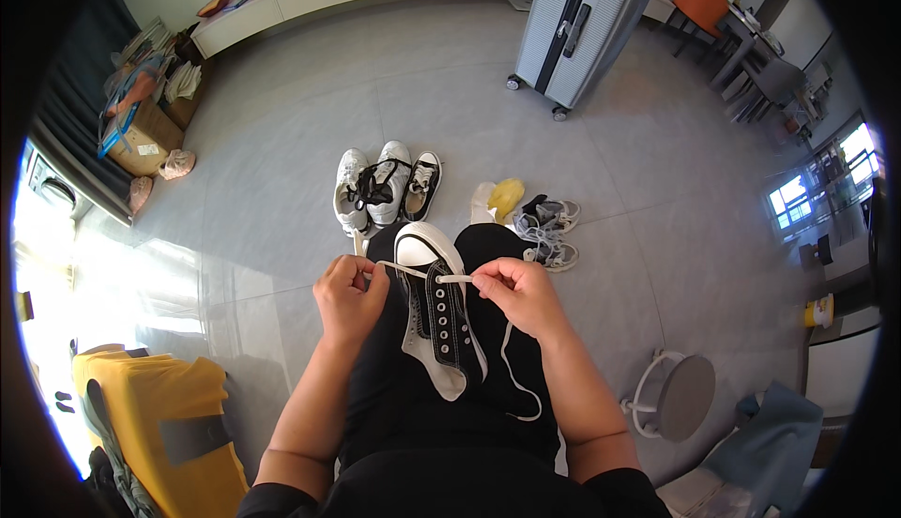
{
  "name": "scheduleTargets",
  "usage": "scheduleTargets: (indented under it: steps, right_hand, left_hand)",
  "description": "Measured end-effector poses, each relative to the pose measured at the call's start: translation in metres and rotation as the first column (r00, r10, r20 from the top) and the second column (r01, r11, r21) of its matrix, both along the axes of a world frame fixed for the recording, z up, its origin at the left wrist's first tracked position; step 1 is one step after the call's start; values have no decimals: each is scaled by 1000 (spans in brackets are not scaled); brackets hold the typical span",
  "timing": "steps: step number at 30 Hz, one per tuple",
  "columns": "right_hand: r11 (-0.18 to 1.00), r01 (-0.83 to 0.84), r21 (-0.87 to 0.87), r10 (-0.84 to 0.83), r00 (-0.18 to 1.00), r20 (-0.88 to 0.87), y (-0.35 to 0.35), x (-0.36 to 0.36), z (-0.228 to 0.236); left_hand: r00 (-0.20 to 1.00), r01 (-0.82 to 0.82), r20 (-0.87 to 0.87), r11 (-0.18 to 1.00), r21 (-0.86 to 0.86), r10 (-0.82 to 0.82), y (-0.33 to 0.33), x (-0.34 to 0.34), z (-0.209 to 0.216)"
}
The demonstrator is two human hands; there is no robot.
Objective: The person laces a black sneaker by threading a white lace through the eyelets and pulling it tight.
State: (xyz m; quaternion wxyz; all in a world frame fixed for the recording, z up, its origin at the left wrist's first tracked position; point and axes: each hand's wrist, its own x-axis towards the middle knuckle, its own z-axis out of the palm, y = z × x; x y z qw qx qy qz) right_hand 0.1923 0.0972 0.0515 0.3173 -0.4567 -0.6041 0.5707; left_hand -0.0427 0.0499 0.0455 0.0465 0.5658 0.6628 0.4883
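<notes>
A black canvas sneaker [449, 316] with a white toe cap lies on my lap, toe pointing away from me. A white shoelace [454, 279] passes through the eyelets nearest the toe; the eyelets closer to me are bare. My left hand [351, 297] pinches one end of the lace to the left of the shoe. On the right side, my right hand [518, 295] pinches the other part, pulled out level. From there a loose length hangs down over my right thigh in a curve. Both lace parts look stretched between the hands and the shoe.
On the floor ahead stand white sneakers [351, 185] and a black-and-white sneaker [422, 185]. Grey sneakers [554, 216] and a yellow cloth-like item [506, 197] are to their right. A silver suitcase [587, 35] stands farther off. A round stool [683, 398] is at right, a yellow-draped item [155, 405] at left.
</notes>
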Motion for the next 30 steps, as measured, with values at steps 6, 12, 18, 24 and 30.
scheduleTargets:
  steps: [6, 12, 18, 24, 30]
  right_hand:
    - [984, 70, 161, -77, 996, 43, 2, -8, -5]
    - [974, 131, 187, -154, 981, 115, 6, -6, -9]
    - [983, 171, 64, -174, 984, 37, 14, 0, -16]
    - [993, 118, 4, -118, 993, 22, 22, 3, -26]
    - [989, 115, -96, -106, 990, 89, 23, -3, -4]
  left_hand:
    - [995, 101, 6, 992, -79, -101, 3, 14, 8]
    - [941, 294, -104, 930, -222, -322, 13, 46, 15]
    - [924, 279, -183, 920, -276, -336, 29, 56, -6]
    - [935, 268, -162, 928, -260, -316, 38, 57, -10]
    - [943, 262, -136, 929, -260, -304, 36, 50, -3]
